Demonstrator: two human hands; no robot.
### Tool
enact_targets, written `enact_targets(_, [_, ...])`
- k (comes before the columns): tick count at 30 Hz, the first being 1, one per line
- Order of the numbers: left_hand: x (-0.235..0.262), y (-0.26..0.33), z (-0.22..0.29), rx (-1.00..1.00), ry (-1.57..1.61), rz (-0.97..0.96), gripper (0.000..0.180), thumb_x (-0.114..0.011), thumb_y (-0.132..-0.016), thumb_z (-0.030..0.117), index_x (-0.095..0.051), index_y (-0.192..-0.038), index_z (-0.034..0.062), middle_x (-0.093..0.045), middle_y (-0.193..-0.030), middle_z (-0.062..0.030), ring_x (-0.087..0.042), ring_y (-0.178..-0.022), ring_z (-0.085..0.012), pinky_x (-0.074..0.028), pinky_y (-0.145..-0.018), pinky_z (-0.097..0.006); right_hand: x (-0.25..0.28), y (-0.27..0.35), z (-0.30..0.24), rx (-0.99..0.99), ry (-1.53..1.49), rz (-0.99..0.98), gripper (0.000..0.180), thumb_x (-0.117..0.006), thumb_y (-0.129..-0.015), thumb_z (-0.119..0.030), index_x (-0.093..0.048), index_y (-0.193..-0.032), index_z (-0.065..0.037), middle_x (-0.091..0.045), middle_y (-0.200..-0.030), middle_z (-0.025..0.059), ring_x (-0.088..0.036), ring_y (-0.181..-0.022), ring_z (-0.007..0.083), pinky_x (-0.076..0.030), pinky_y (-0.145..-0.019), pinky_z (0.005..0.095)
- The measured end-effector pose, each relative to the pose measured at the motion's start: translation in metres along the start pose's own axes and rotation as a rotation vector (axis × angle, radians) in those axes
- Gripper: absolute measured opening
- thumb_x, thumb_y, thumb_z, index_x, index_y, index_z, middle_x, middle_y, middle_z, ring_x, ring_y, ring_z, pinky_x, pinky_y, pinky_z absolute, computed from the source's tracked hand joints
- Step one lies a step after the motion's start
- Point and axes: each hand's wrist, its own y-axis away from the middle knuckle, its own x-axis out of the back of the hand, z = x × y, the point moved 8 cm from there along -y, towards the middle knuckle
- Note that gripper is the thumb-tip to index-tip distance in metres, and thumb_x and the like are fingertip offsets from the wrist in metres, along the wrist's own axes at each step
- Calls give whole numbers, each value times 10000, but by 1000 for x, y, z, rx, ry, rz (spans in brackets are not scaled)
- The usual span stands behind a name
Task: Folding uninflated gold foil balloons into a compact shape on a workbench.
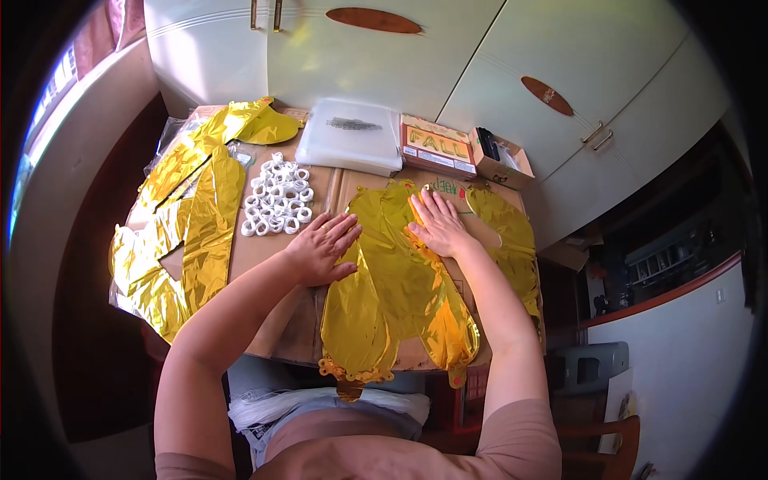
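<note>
A flat, uninflated gold foil balloon (386, 268) lies in front of me on the cardboard-covered table, its two lower lobes reaching to the near edge. My left hand (324, 250) rests on its left side, palm down with the fingers spread. On its upper right part lies my right hand (438, 224), also flat, with fingers stretched out. Neither hand grips anything. The foil under my right hand looks creased and shiny. Another flat gold foil balloon (512, 240) lies just to the right, partly behind my right forearm.
More gold foil balloons (210, 216) spread over the table's left side. Several small white ribbon coils (276, 196) sit in a cluster left of centre. Along the back stand a translucent plastic case (350, 136), a printed box (438, 146) and an open carton (516, 170) with dark items.
</note>
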Motion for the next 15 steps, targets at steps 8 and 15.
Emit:
enact_targets(8, [4, 0, 2, -16, 26, 35, 782, -447, -979, 552, -312, -1539, 24, -314, -1591, -206, -269, -1497, -320, -177, -1225, -487, 15, 31, 6, 87, -156, 167, 825, -394, -970, -679, -204, -1602, -185, -149, -1655, 190, -182, -1520, 357, -152, -1231, 477])
enact_targets(15, [2, 0, 1, -25, -10, 62, 803, -409, -979, 605, -323, -1537, 34, -325, -1592, -190, -270, -1499, -305, -174, -1227, -479, 16, 33, 4, 65, -261, 233, 645, -538, -985, -478, -393, -1522, -153, -310, -1594, 205, -288, -1478, 363, -244, -1207, 460])
